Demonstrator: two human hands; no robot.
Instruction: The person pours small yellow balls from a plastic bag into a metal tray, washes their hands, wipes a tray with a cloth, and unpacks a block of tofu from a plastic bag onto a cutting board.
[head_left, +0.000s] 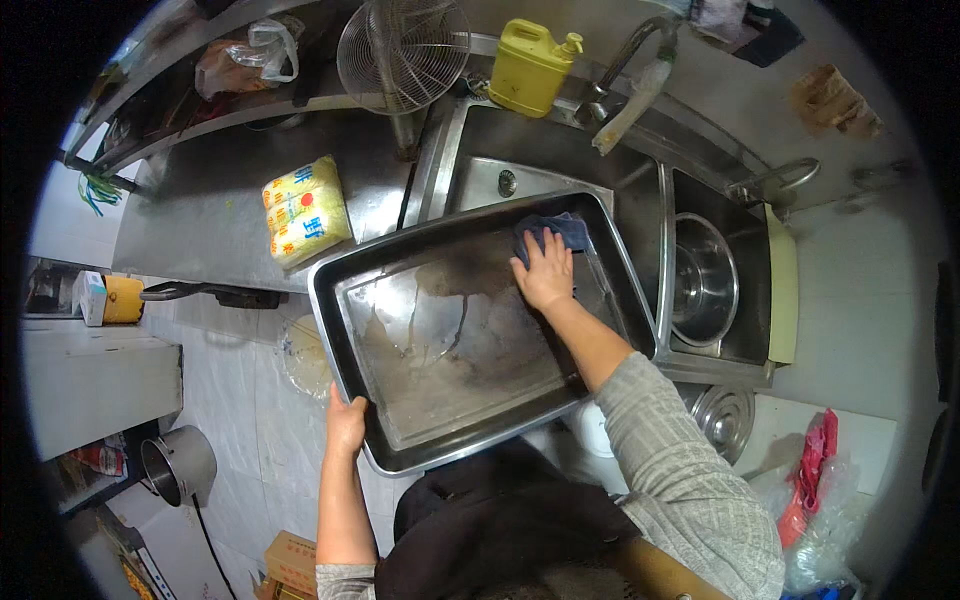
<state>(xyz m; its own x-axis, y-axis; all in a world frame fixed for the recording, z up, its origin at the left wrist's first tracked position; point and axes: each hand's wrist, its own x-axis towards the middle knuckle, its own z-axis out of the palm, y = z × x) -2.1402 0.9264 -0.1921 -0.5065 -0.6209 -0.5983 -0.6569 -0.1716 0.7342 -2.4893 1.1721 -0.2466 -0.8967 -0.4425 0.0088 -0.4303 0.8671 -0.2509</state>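
Note:
A large rectangular metal tray (480, 330) with raised dark walls is tilted in front of my body, its far side over the sink. My left hand (347, 420) grips its near-left rim, thumb over the edge. Inside the tray, toward the far right corner, my right hand (546, 274) presses a dark blue-grey cloth (570, 229) against the bottom, fingers spread over it. Wet streaks and cloudy patches mark the tray's bottom.
A double stainless sink (664, 247) lies beyond, with a faucet (637, 45), a metal pot (709, 277) and a yellow jug (531, 67). On the left counter (187, 202) rests a yellow-white plastic package (306, 212). A wire strainer (367, 45) hangs above. Cardboard boxes (292, 559) stand below.

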